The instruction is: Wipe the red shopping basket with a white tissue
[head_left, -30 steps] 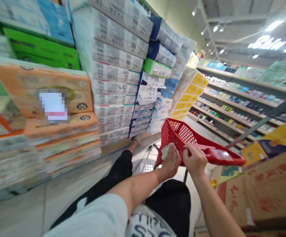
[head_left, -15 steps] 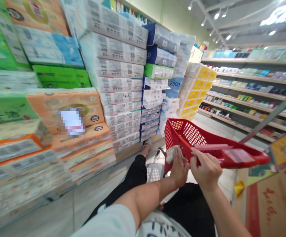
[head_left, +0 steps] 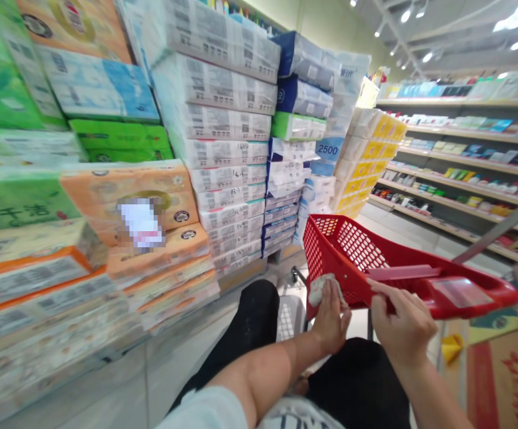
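A red plastic shopping cart (head_left: 352, 241) with a perforated basket stands tilted in front of me. My left hand (head_left: 332, 322) presses a pale, crumpled cloth (head_left: 323, 289) against the cart's near outer side, fingers laid along it. The fingers hide part of the cloth. On the cart's near upper edge, my right hand (head_left: 402, 325) is closed around the rim, close to the pink bar (head_left: 404, 273) and the clear panel (head_left: 458, 290). My bent knees in black trousers are on either side of my left forearm.
Stacks of wrapped tissue packs (head_left: 229, 125) rise on the left, with orange packs (head_left: 151, 256) nearest. Stocked shelves (head_left: 464, 155) line the far right. A cardboard box (head_left: 504, 375) and a small yellow object (head_left: 452, 349) lie at right. A grey caster (head_left: 295, 274) shows under the cart.
The view has shifted, so the cart and stacks appear farther right. My left knee has come up and the foot is out of sight. The cloth sits slightly lower on the cart's side.
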`<move>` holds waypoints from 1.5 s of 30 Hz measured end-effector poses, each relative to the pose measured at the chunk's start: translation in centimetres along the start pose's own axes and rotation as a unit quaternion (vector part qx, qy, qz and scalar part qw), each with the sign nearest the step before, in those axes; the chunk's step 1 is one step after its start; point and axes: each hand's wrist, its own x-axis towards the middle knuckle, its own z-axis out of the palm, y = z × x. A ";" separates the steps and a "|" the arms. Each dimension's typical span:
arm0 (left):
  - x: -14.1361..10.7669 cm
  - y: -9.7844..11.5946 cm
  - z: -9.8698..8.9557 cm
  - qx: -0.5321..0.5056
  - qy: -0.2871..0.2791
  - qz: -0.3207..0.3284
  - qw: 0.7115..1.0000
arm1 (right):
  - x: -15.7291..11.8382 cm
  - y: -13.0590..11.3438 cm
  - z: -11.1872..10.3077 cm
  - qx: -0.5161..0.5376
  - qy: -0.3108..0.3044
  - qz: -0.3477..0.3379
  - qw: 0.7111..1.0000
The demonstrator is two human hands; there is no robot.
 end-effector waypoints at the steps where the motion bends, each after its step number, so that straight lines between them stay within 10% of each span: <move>1: -0.2 -0.4 -0.1 -0.002 -0.003 -0.009 1.000 | 0.0 -0.2 -0.1 0.002 -0.002 -0.002 1.000; 11: -2.3 -3.5 -2.0 -0.010 -0.015 0.031 0.999 | 1.3 -4.7 1.3 0.012 -0.015 -0.021 1.000; 17: -1.9 -6.0 -3.7 -0.062 0.047 -0.120 0.990 | 1.6 -7.0 4.0 -0.005 -0.054 -0.052 0.997; 20: -2.0 -6.0 -4.0 -0.069 0.046 -0.096 0.992 | 1.9 -7.6 4.9 -0.015 -0.073 -0.064 0.995; 45: 1.3 -7.6 -2.0 0.047 0.130 -0.014 0.990 | 1.5 -6.5 6.1 -0.104 -0.191 -0.010 0.976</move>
